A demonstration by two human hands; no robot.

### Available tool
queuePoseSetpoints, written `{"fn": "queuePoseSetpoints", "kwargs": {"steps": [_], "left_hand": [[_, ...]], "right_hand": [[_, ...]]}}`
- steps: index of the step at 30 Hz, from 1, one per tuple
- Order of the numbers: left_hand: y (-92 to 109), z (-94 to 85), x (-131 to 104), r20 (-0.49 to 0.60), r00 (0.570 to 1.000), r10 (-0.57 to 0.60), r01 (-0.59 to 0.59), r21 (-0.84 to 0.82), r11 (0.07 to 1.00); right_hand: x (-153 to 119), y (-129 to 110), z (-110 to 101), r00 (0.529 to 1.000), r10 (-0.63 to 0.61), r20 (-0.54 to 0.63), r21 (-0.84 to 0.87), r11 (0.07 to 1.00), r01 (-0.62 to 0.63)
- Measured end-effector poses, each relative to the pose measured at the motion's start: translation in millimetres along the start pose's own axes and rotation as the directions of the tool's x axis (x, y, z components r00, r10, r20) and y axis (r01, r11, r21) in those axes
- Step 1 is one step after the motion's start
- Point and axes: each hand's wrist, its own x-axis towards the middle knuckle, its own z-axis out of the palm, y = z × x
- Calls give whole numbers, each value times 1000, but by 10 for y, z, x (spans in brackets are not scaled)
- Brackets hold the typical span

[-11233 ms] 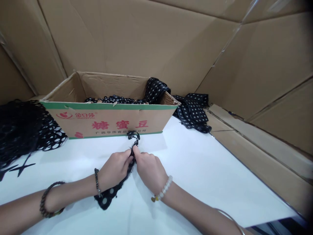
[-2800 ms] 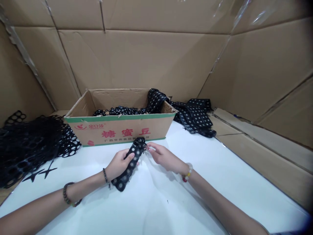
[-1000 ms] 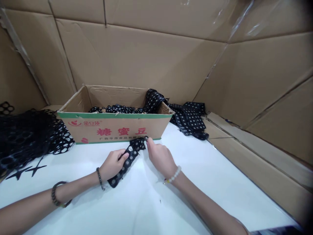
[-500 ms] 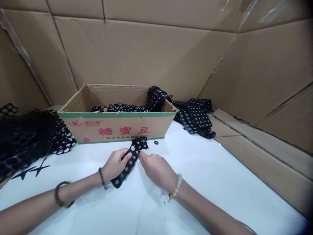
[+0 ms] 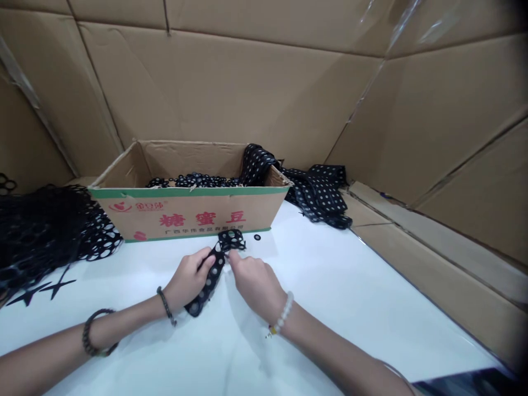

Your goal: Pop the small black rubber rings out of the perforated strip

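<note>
Cardboard walls (image 5: 264, 93) enclose the bench on the far and right sides, unchanged across the views. White tabletop (image 5: 330, 286) carries an open carton (image 5: 190, 214) with a green band and red lettering; loose black rings (image 5: 193, 180) lie heaped inside it, and a dotted black strip (image 5: 256, 162) hangs over its right end onto a pile (image 5: 322, 192) beside it. A mass of emptied black mesh (image 5: 45, 231) sits at the left, with two cross-shaped offcuts (image 5: 41, 289) near it. The punched strip (image 5: 210, 275) lies near the front of the carton, gripped along its middle by the left hand (image 5: 187, 280), fingers curled round it. The right hand (image 5: 253, 280) has drawn back from the strip's far end, where it stood a second ago, to a point lower on the strip; its fingertips (image 5: 231, 259) are pinched at the strip's edge, though whether they hold a ring cannot be told. One small black ring (image 5: 257, 237) now rests alone on the table just right of the strip's tip, absent a second ago. Judgement: a ring has been freed from the strip and left on the table rather than in the carton, and most of the strip's holes now show light.
</note>
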Motion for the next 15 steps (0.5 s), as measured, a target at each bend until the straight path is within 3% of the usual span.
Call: {"fn": "queuePoseSetpoints", "kwargs": {"steps": [5, 7, 10, 15], "left_hand": [[-36, -24, 77, -9, 993, -121, 119, -118, 986], [-48, -15, 84, 19, 989, -147, 148, -165, 975], [-41, -6, 80, 81, 990, -115, 133, -263, 956], [37, -22, 41, 275, 960, -47, 193, -531, 825]], "right_hand": [[21, 380, -150, 971, 241, 11, -28, 970, -240], [25, 434, -158, 981, 193, 3, 96, 977, -192], [13, 346, -101, 998, 38, -48, 297, 954, -22], [-41, 174, 15, 993, -65, -102, 264, 960, 90]]}}
